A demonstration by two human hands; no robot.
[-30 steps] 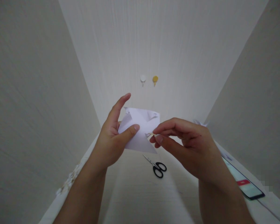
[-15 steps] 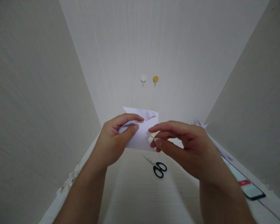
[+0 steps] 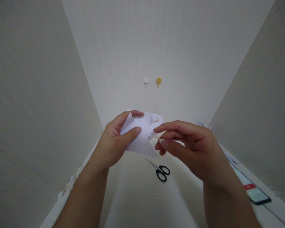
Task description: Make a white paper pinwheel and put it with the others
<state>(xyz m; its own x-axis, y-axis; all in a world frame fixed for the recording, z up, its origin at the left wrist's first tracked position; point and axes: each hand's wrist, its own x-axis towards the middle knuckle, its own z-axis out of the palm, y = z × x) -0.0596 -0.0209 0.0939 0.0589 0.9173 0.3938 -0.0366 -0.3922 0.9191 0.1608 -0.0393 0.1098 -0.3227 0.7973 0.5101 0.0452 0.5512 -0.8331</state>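
Observation:
My left hand (image 3: 120,139) is closed on a folded piece of white paper (image 3: 137,142), the thumb lying on its near face and the fingers behind and along its top edge. Small folds and a raised flap show at the paper's upper corners, and its right side has a notch-like opening. Between thumb and fingers, my right hand (image 3: 185,142) pinches a thin yellowish cotton swab (image 3: 158,138), pointing at that right side. Whether the swab's tip touches the paper I cannot tell. Below the paper, scissors (image 3: 160,171) with black handles lie on the pale table.
On the left edge lie several cotton swabs (image 3: 70,185). A phone (image 3: 254,186) with a lit screen and a cable rests at the right, and crumpled white paper (image 3: 204,125) sits behind my right hand. Two hooks, one white (image 3: 146,80) and one yellow (image 3: 158,81), are on the back wall.
The paper has turned slightly in my left hand, and a small flap now stands up by the fingers, which have shifted upward. My right hand has drawn slightly right with the swab.

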